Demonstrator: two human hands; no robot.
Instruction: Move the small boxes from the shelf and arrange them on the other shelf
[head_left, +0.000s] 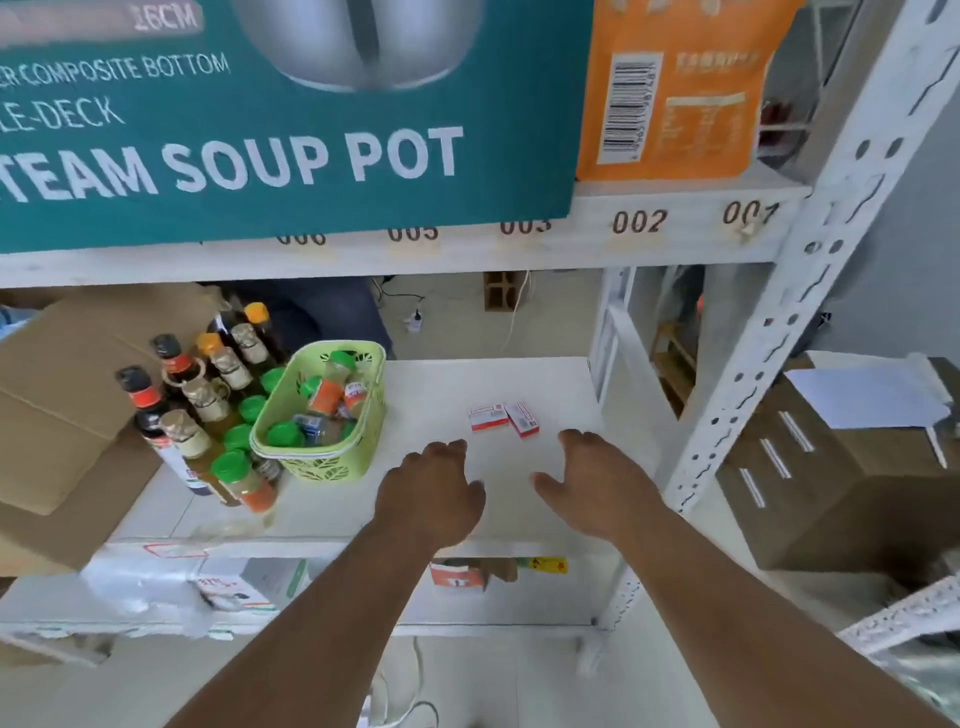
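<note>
Two small boxes (503, 417) lie touching, mid-shelf (550, 384) toward its right edge. Left hand (435, 486) and right hand (597, 480) hover near them, fingers relaxed, holding nothing. Green basket (322, 415) at left.

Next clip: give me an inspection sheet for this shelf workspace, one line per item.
Surface: white shelf, middle tier.
Job's things: two small boxes lying flat side by side, untouched.
Clutter: green basket of spice jars; sauce bottles; cardboard carton at left.
Hands: left hand and right hand empty, just short of the boxes.
Cables: cord and plug on the floor behind.
Surroundings: soup pot box above; brown cartons at right.
</note>
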